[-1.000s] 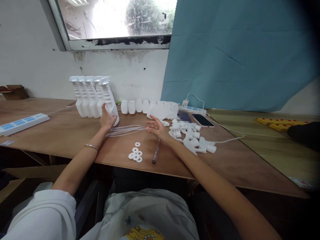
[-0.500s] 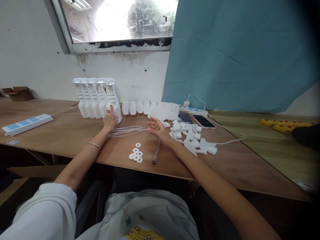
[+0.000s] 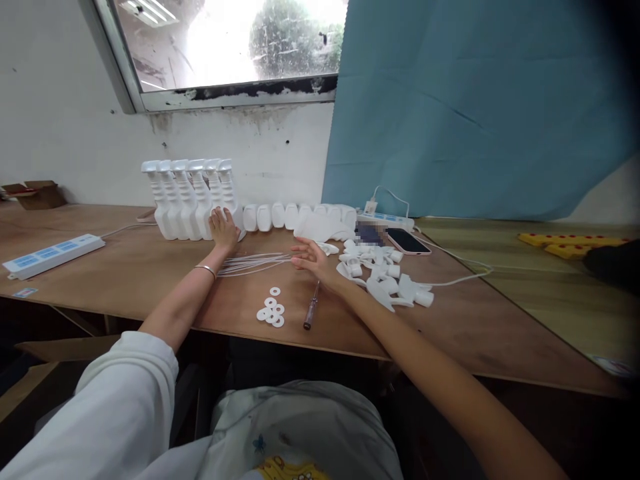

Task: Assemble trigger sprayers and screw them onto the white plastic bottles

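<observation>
My left hand [image 3: 224, 230] rests with fingers spread against the lower part of the nearest white spray bottles [image 3: 187, 210], which stand upright in a close row. Its fingers touch the bottles without wrapping round them. Over the right end of a bundle of thin white tubes [image 3: 255, 263], my right hand [image 3: 313, 258] hovers with fingers loosely apart and nothing visible in them. Just below it lies a screwdriver [image 3: 311, 310] with a clear dark handle. Flat white ring washers [image 3: 271, 311] lie in a small heap near the table's front edge.
White trigger spray heads [image 3: 383, 273] are piled right of my right hand. A row of white plastic pieces [image 3: 279, 216] stands along the wall. A phone [image 3: 409, 241] lies behind the pile. Power strips [image 3: 55, 255] and cables sit left and back right.
My left hand has gone from a pointing finger on the end bottle to spread fingers against the row; that bottle now stands closer to the others. My right hand has barely moved.
</observation>
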Available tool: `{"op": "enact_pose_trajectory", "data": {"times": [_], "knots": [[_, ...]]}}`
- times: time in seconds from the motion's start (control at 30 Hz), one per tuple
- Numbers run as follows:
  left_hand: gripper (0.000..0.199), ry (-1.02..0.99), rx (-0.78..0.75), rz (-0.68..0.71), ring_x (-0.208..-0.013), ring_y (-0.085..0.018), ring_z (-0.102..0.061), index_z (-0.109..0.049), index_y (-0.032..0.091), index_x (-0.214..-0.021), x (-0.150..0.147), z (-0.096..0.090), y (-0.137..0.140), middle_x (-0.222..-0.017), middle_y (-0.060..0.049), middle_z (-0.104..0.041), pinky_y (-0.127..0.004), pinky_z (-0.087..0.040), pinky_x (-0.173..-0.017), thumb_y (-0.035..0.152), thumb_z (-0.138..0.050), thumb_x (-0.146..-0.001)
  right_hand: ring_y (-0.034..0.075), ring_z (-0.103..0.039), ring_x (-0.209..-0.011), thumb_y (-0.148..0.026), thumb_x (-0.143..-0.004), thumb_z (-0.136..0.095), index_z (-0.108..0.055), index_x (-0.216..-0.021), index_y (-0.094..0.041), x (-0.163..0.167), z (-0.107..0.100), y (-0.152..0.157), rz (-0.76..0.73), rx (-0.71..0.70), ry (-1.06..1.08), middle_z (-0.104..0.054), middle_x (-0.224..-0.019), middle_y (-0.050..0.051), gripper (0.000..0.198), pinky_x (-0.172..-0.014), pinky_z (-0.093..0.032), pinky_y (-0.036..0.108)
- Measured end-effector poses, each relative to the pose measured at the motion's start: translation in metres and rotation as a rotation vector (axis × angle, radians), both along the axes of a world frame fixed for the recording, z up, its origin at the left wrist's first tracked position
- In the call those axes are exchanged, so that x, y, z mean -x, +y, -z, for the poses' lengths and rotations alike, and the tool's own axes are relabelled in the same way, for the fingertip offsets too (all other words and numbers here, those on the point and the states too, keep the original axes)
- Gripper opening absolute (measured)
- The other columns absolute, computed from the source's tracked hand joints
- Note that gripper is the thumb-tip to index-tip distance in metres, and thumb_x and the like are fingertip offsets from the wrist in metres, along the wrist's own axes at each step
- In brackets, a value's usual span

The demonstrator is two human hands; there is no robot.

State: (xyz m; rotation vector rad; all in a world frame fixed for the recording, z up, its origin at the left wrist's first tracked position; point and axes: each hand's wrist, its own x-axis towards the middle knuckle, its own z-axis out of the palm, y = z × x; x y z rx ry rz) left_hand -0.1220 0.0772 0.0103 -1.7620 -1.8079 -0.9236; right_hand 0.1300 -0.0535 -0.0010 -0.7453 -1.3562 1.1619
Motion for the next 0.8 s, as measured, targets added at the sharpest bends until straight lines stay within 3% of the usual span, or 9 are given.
{"op": "enact_pose_trajectory", "data": {"times": [0.33,0.53,0.8], "knots": [[0.074,-0.027,0.029,0.048,-0.134,-0.035,-0.015,-0.024,-0.003,-0.137,-0.001,0.002,0.007,-0.142,-0.026,-0.022,-0.048,-0.010,-0.108,0.024,-0.048,-0.072,0.011,-0.059,-0.074,-0.023,-0.055,-0.076,-0.056,-0.105,-0.025,-0.001,0.000,0.001,-0.003,0.009,-0.018,-0.061,-0.097,0.001,0.054,-0.058,-0.052,0.024],[0.075,0.140,0.000,0.271,-0.135,-0.032,-0.015,-0.022,0.000,-0.139,0.005,0.014,0.002,-0.145,-0.023,-0.022,-0.046,-0.006,-0.109,0.031,-0.048,-0.075,0.013,-0.058,-0.079,-0.029,-0.058,-0.075,-0.053,-0.107,-0.025,-0.001,0.004,0.004,0.003,-0.002,-0.066,-0.059,-0.100,0.002,0.054,-0.060,-0.051,0.025],[0.082,0.267,0.015,0.474,-0.137,-0.031,-0.013,-0.017,-0.004,-0.139,-0.012,0.003,0.034,-0.144,-0.025,-0.023,-0.048,0.001,-0.110,0.027,-0.049,-0.071,0.013,-0.055,-0.086,-0.032,-0.060,-0.072,-0.045,-0.111,-0.024,-0.002,0.007,0.005,-0.004,0.012,-0.156,-0.053,-0.108,0.004,0.059,-0.068,-0.049,0.027]]}}
